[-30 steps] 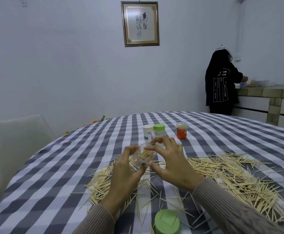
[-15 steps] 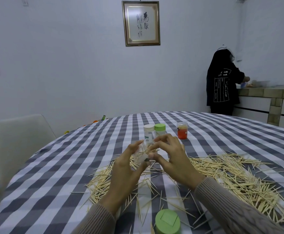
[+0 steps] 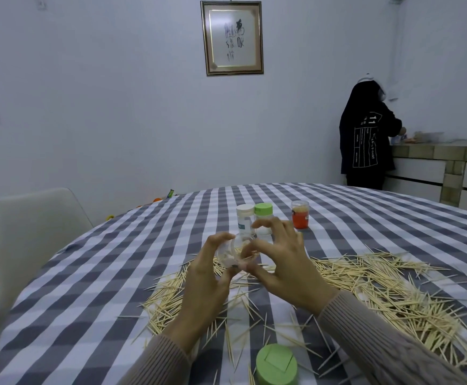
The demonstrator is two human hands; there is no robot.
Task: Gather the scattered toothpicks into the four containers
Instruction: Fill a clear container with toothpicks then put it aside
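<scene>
My left hand [image 3: 204,284] grips a small clear container [image 3: 228,252] above the table, its mouth turned toward my right hand [image 3: 281,262]. My right hand's thumb and fingers pinch a few toothpicks [image 3: 250,252] at that mouth. Scattered toothpicks [image 3: 379,290] lie in a wide heap on the checked cloth to the right, and a smaller spread [image 3: 168,295] lies under my left wrist. Behind my hands stand a white-lidded container [image 3: 245,218], a green-lidded container [image 3: 263,213] and an orange container [image 3: 300,215]. A green lid [image 3: 276,364] sits at the near edge.
The round table [image 3: 87,273] wears a grey and white checked cloth. A pale chair [image 3: 29,234] stands at the left. A person in black [image 3: 365,134] stands at a counter [image 3: 449,154] at the back right, facing away.
Both hands rose slightly with the clear container. The container has tipped more onto its side, and my right fingers moved in closer to its mouth with the toothpicks.
</scene>
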